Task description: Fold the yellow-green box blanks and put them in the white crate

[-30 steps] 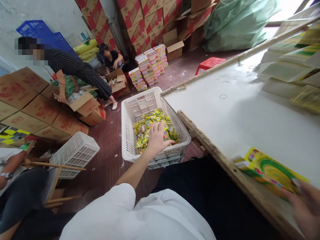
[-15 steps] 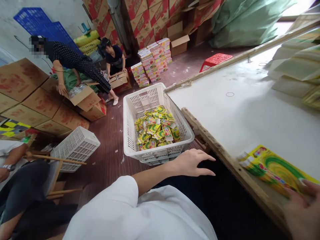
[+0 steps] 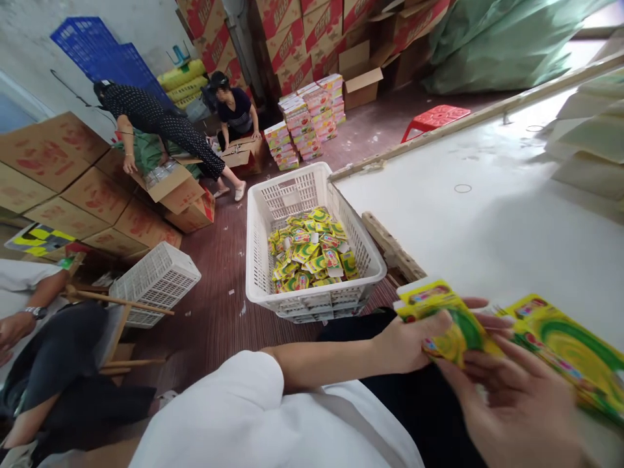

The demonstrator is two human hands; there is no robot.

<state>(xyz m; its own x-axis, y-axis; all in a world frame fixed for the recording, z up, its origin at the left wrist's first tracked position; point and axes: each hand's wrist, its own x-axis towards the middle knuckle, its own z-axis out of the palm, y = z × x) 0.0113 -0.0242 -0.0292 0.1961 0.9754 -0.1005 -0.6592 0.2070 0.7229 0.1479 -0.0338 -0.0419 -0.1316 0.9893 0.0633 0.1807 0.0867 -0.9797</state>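
Note:
A yellow-and-green printed carton (image 3: 429, 294), looking flattened, is between my two hands above the table's near edge. My left hand (image 3: 407, 341) grips it from the left, thumb across its printed face. At its lower right edge the fingers of my right hand (image 3: 526, 403) close on it. Whether it is one carton or a thin bundle, I cannot tell. Beside my right hand, more matching flat cartons (image 3: 570, 344) lie on the white tabletop (image 3: 507, 240). Left of the table, a white plastic crate (image 3: 252, 260) holds many small yellow-and-green cartons, some with white flaps showing.
Pale stacked packs (image 3: 585, 143) sit at the table's far right. A red stool (image 3: 436, 119) stands beyond the table. Two people work at open boxes (image 3: 175, 188) at the back left; another sits at left by an overturned white crate (image 3: 156, 279). Stacked cardboard boxes (image 3: 63, 153) line the left.
My left hand has moved right from beside the crate and gripped a yellow-and-green carton. My right hand has come left from the cartons on the table to hold it too. The view has shifted slightly.

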